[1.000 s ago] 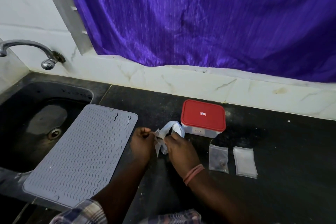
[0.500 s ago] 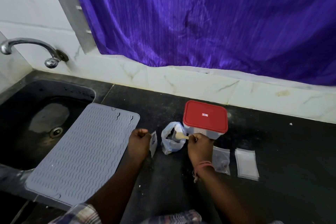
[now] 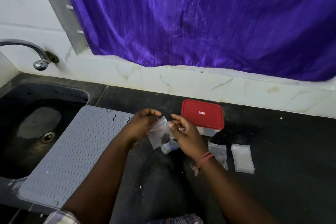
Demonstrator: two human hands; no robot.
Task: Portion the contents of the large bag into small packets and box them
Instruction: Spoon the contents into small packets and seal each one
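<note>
Clear plastic small packet (image 3: 160,133), dark contents at its bottom, is held above the black counter (image 3: 272,151), long axis tilted toward one o'clock. Left hand (image 3: 143,125) pinches its upper edge; right hand (image 3: 183,132) fingers curl at the opening, grip uncertain. Half a second ago the right hand held a spoon at the large bag (image 3: 169,146), now below the packet. Red-lidded rectangular box (image 3: 201,114) stands at one o'clock.

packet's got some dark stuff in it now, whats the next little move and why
Probably press the small packet shut along its top. The left hand holds it up with dark contents at the bottom, and the right hand is at its edge. Another filled packet lies right of the hands, near the red-lidded box, still closed.
</note>
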